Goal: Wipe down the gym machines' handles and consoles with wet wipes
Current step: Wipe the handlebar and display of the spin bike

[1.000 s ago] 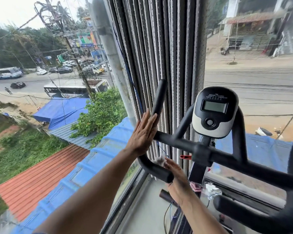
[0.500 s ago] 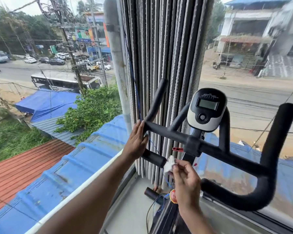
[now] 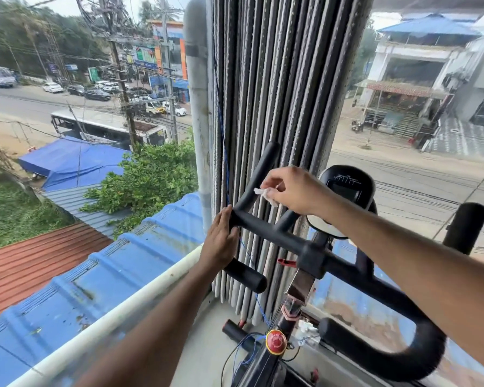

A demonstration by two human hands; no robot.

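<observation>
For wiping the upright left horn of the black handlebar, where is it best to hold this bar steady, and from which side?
Probably at the bend below the black foam-covered upright horn, coming from the outer left side. There the bar turns into the crossbar, so a palm can brace against it, as the left hand does. This leaves the horn's whole length free for the right hand pinching the small white wet wipe.

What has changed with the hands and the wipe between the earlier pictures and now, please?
The right hand, pinching the wipe, moved up from the lower left grip to the upright left handle, and now partly hides the console. The left hand slid down from the upright handle to the bend of the bar, fingers straight. The wipe stayed pinched in the right hand; the bike stayed put.
</observation>
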